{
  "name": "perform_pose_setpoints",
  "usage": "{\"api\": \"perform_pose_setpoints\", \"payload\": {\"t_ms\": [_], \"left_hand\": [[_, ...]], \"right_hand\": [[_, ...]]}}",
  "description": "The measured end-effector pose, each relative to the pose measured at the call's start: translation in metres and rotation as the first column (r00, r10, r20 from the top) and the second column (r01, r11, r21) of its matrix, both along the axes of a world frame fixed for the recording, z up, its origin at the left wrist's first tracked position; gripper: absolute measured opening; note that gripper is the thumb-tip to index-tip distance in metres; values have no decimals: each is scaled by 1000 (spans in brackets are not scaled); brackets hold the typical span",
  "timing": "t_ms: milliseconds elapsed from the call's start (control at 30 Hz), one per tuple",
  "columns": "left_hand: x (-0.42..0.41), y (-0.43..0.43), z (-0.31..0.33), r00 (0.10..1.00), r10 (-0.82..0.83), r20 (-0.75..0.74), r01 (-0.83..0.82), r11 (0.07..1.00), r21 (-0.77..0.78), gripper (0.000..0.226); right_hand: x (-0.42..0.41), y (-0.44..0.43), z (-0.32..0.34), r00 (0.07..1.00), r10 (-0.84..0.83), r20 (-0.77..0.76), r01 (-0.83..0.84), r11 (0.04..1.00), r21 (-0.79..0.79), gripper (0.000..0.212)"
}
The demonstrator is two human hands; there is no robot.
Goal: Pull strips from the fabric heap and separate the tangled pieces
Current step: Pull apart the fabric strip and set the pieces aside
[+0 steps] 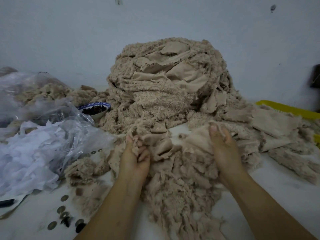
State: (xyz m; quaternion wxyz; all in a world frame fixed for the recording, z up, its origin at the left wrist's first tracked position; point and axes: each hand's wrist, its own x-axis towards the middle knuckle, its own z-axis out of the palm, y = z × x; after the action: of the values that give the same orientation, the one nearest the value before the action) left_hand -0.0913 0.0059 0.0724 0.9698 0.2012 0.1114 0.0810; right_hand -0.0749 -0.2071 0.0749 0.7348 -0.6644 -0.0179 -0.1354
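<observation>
A tall heap of beige fleecy fabric strips [161,80] rises against the wall at the centre. A lower tangle of the same strips [181,184] spreads toward me on the white table. My left hand [136,155] grips a fluffy strip, its fingers curled round the cloth at the tangle's left edge. My right hand [223,146] holds a smoother beige piece [197,141], with the thumb pressed on top of it. The two hands are a short way apart, with bunched fabric between them.
Crumpled clear plastic bags [52,125] with white scraps [26,160] lie at left. A blue-rimmed bowl of dark bits [94,110] stands by the heap. Several round buttons [65,217] dot the near-left table. A yellow tray edge [284,108] shows at right.
</observation>
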Motion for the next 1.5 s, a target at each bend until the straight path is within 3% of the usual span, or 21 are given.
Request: {"api": "perform_pose_setpoints", "payload": {"t_ms": [100,200,267,333,400,433,567,667,767,867,933,1000,1067,1133,1200,1233,1267,1300,1367,1433,1500], "left_hand": [[0,-8,1,988,-120,92,113,991,76,63],[-6,-30,2,952,-303,45,256,869,424,91],[-13,-45,2,936,-352,-29,285,705,649,86],[-19,-55,-2,923,-380,-61,260,496,829,61],[-23,-59,-6,924,-380,-49,208,390,897,38],[-23,-59,-7,935,-353,-40,192,406,894,34],[-15,-49,-3,972,-224,-73,201,628,752,28],[-12,-47,-6,977,-198,-75,190,664,724,29],[-9,-48,-6,986,-160,-50,150,709,689,36],[-2,-30,-2,1000,-17,-2,14,781,625,51],[-2,-24,1,999,-33,-12,32,761,648,64],[-6,-33,2,985,-152,-80,159,626,763,81],[-14,-50,1,953,-236,-192,273,387,880,91],[-22,-60,0,938,-303,-170,222,146,964,82],[-21,-61,-7,933,-325,-153,164,7,986,51],[-22,-60,-6,936,-317,-152,164,11,986,30],[-21,-57,-7,938,-317,-141,171,68,983,30],[-21,-55,-5,944,-303,-132,191,172,966,35],[-20,-50,2,938,-328,-111,279,523,805,31],[-17,-43,9,940,-340,-34,308,802,512,19],[-14,-36,11,941,-338,24,312,891,329,22]], "right_hand": [[5,-4,-2,1000,-6,-13,7,998,63,49],[5,1,-5,1000,7,-15,-6,999,54,17],[4,5,-4,1000,3,7,-3,1000,22,12],[3,8,-4,1000,5,21,-5,1000,1,16],[0,9,-4,999,17,38,-16,1000,-9,18],[0,9,-5,999,20,40,-20,1000,-6,17],[-2,10,-4,1000,6,10,-5,1000,-21,12],[-4,12,-3,1000,5,7,-5,999,-49,16],[-2,11,0,999,-35,-4,35,999,0,56],[3,-3,6,991,-136,-11,136,985,103,56],[5,-10,7,988,-151,-21,152,981,122,56],[5,-9,6,990,-136,-33,139,982,130,58],[3,-3,2,992,-115,-56,120,988,100,50],[3,3,0,996,-74,-42,78,989,122,17],[3,5,0,999,-28,-20,31,991,129,13],[3,5,0,1000,-6,-24,10,988,156,11],[3,5,0,999,25,-33,-18,981,194,9],[2,5,1,996,77,-37,-67,970,234,15],[-1,6,3,982,189,-22,-175,944,281,34],[-6,6,-1,957,289,-8,-286,952,108,54],[-14,10,-2,932,355,-70,-362,918,-162,71]]}}
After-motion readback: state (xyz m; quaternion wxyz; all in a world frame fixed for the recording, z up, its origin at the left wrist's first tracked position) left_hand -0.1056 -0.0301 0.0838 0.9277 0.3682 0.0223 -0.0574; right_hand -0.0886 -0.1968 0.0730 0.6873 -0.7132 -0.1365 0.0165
